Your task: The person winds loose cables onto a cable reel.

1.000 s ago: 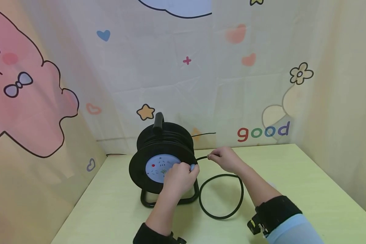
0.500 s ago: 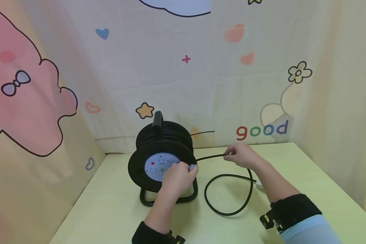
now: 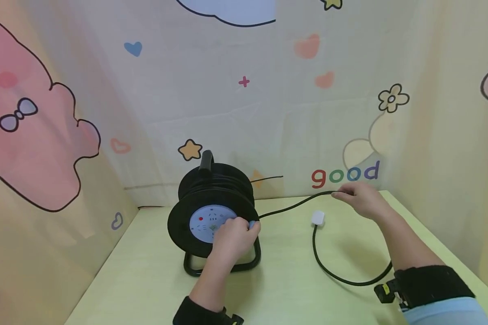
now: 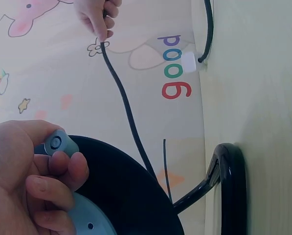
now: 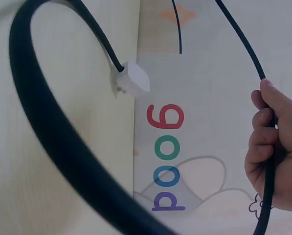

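Observation:
A black cable reel (image 3: 217, 174) with a pale blue socket face (image 3: 205, 221) stands on its tube frame at the table's middle left. My left hand (image 3: 235, 237) grips a small blue crank knob (image 4: 61, 142) at the edge of the reel's front disc. Off to the right, my right hand (image 3: 362, 198) holds the black cable (image 3: 294, 205) with fingers wrapped round it, as the right wrist view shows. From the reel the cable runs up to that hand, then loops down over the table to a white plug (image 3: 318, 218).
The pale yellow-green table (image 3: 284, 280) meets a printed cloth backdrop (image 3: 211, 90) behind the reel. A black handle (image 3: 206, 163) sticks up from the reel's top. The reel's bent tube foot (image 3: 246, 266) rests on the table.
My right hand has moved right and slightly up, with more cable stretched between it and the reel. The cable's loop has opened out and the white plug now shows. My left hand stays on the knob.

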Available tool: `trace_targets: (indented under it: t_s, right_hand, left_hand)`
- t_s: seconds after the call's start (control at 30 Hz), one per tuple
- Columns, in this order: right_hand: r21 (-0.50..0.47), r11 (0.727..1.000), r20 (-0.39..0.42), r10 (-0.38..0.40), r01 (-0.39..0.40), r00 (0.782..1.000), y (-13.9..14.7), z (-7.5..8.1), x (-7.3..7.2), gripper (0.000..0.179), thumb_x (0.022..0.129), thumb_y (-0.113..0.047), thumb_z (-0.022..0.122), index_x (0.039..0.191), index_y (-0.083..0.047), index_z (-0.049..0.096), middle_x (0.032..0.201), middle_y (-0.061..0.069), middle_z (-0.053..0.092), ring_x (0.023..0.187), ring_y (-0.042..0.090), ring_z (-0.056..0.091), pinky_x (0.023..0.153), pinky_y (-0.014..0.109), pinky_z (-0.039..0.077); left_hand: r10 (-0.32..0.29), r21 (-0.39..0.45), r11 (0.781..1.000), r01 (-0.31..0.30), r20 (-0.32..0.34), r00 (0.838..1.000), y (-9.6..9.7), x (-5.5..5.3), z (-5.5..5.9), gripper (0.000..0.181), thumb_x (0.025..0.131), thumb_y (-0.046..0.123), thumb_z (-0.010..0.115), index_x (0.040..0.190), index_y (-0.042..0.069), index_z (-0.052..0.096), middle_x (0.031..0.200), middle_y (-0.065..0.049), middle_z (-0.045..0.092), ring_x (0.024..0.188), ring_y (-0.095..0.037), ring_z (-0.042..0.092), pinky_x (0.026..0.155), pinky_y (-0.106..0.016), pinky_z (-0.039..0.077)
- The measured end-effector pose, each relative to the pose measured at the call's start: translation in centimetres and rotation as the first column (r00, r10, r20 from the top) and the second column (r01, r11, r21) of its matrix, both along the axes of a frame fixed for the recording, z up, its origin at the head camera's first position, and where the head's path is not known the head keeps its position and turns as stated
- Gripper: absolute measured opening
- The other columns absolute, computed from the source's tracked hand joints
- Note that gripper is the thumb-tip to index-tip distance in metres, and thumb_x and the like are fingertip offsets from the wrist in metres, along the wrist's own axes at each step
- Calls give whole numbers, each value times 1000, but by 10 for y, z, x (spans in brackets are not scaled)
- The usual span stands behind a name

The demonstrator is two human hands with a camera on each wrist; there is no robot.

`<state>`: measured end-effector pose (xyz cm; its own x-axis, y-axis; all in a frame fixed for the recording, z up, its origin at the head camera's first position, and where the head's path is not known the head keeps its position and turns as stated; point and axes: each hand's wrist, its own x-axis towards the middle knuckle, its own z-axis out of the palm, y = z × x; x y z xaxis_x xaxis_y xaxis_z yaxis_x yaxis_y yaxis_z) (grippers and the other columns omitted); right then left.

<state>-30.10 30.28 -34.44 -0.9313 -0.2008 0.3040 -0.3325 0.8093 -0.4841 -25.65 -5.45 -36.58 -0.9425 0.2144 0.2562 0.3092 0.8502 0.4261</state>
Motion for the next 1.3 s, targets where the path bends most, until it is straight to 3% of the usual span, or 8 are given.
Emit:
trace_targets:
  t_s: [0.17, 0.47, 0.77, 1.03, 1.13, 1.3]
  right_hand:
    - [-1, 1000, -24, -22, 22, 999, 6, -3, -1, 21, 95, -29, 61, 83, -12, 68, 66, 1, 47, 65, 20, 42, 56, 35, 35]
    - [-42, 999, -22, -29, 28, 999, 0, 1, -2, 25, 96, -30, 59, 100, -8, 70, 90, 7, 64, 81, 25, 50, 67, 40, 43]
    - [-45, 999, -47, -12, 10, 999, -12, -2, -6, 20, 94, -26, 62, 97, -8, 72, 83, 5, 62, 76, 23, 49, 63, 37, 42]
    - [-44, 998, -65, 47, -49, 997, -32, -6, -9, 20, 94, -23, 63, 99, -7, 73, 83, 3, 64, 74, 21, 50, 62, 36, 43]
    - [-44, 998, -44, 49, -51, 998, -41, -5, -9, 22, 94, -25, 62, 103, -7, 72, 89, 4, 66, 78, 21, 52, 66, 38, 45]
    - [-50, 995, -44, 81, -83, 996, -57, -5, -13, 21, 93, -23, 63, 102, -6, 73, 93, 6, 69, 83, 21, 57, 73, 43, 49]
  left_hand:
    - [-4, 8, 1000, 4, -1, 1000, 0, -1, -1, 55, 95, 45, 44, 48, 16, 35, 49, 5, 26, 44, -14, 31, 40, -30, 24]
    - [0, 9, 1000, 0, 16, 1000, -2, -2, -1, 56, 95, 47, 44, 49, 16, 35, 49, 5, 26, 43, -14, 31, 40, -30, 23]
    - [10, -19, 1000, -8, 82, 997, -4, -2, -3, 54, 93, 46, 47, 49, 16, 35, 50, 5, 26, 43, -14, 32, 40, -30, 23]
    - [3, -81, 997, 12, 189, 982, -9, -5, -11, 50, 92, 46, 50, 53, 13, 50, 49, 2, 47, 47, -17, 49, 43, -30, 32]
    - [4, -103, 995, 19, 220, 975, -13, -5, -14, 47, 91, 47, 51, 58, 14, 55, 53, 1, 53, 52, -17, 51, 46, -32, 36]
    - [7, -137, 990, 31, 269, 963, -20, -5, -20, 49, 91, 48, 51, 59, 12, 60, 52, -1, 59, 46, -18, 53, 45, -33, 40]
